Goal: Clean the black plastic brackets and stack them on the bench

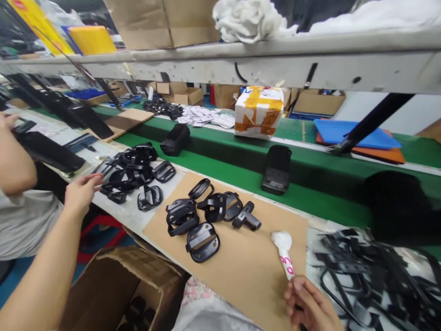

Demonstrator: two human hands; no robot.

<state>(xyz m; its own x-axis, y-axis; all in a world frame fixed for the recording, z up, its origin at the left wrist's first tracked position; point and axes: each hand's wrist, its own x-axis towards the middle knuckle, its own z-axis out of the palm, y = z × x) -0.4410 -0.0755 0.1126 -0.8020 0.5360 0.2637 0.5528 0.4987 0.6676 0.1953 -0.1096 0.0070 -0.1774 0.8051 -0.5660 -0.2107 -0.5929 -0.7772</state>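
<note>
My left hand (81,192) is stretched out at the near edge of a pile of black plastic strap-like parts (129,172). Its fingers are extended beside the pile, and I see nothing held in them. In my right hand (310,303) is a white-wrapped tool (285,255) with a rounded head and pink writing on its handle. The head points away from me over a brown cardboard sheet (248,271). Several oval black parts with raised straps (203,241) lie on that sheet, between my hands.
A heap of black strips (372,276) lies at the right. Below the table edge stands an open cardboard box (113,280). Black pouches (276,169) and a taped box (259,112) rest on the green belt (220,161). At the left, another person's arm (15,156) shows.
</note>
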